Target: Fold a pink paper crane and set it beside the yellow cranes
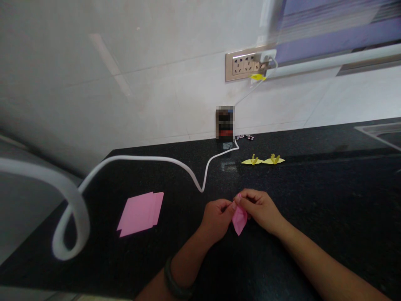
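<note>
Pinching folded pink paper (239,222), left hand (217,217) and right hand (262,210) are closed, lower centre. Pink sheets (138,214) lie lower left.

A black counter (326,205) meets a pale tiled wall (163,88) with 1 socket panel (243,65).

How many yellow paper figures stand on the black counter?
2: the left yellow figure and, just beside it, the right yellow figure, both beyond the right hand. Any behind that hand would be hidden.
</note>
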A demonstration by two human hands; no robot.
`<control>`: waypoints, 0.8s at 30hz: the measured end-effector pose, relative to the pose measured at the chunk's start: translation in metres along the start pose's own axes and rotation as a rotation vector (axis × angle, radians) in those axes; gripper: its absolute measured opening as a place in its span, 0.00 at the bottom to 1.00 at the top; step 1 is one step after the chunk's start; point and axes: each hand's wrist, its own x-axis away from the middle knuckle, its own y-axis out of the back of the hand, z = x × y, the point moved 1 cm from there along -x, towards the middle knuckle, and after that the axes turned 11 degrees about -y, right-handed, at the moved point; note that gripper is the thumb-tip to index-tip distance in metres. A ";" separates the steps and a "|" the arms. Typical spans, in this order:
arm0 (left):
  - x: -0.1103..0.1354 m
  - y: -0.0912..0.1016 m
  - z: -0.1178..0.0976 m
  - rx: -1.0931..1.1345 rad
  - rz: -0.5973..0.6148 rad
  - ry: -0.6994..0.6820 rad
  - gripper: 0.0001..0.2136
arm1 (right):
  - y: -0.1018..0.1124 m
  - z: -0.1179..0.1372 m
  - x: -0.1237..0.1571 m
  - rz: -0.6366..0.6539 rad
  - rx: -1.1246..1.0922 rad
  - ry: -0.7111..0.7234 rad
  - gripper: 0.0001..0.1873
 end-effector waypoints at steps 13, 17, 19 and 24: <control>0.001 0.001 -0.005 0.245 0.103 0.147 0.13 | 0.005 -0.001 -0.001 0.145 -0.089 -0.077 0.11; -0.001 0.001 -0.002 0.318 0.067 0.169 0.13 | 0.004 -0.003 -0.002 0.153 -0.105 -0.075 0.14; -0.004 0.001 0.001 0.383 -0.042 0.157 0.13 | 0.003 -0.004 -0.003 0.118 -0.150 -0.066 0.17; -0.010 0.005 0.007 0.533 -0.326 0.139 0.13 | 0.005 -0.006 -0.006 0.129 -0.144 -0.080 0.11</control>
